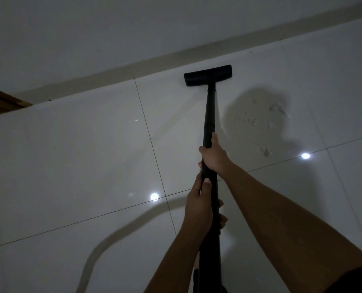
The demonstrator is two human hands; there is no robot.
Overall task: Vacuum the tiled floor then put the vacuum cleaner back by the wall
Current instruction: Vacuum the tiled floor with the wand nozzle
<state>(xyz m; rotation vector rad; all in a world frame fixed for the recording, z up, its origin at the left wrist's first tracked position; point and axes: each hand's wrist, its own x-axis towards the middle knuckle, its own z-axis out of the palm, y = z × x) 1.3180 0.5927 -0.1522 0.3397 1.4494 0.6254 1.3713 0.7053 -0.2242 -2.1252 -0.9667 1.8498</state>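
A black vacuum wand runs from the bottom of the view up to a flat black floor head, which lies on the white tiled floor close to the skirting of the wall. My right hand grips the wand higher up. My left hand grips it just below, thumb along the tube. Small white scraps of debris lie on the tile to the right of the wand, inside a dark shadow patch.
A pale skirting strip runs diagonally along the wall. A brown wooden edge shows at the far left. The grey shadow of a hose curves over the lower tiles. Two bright light reflections sit on the floor.
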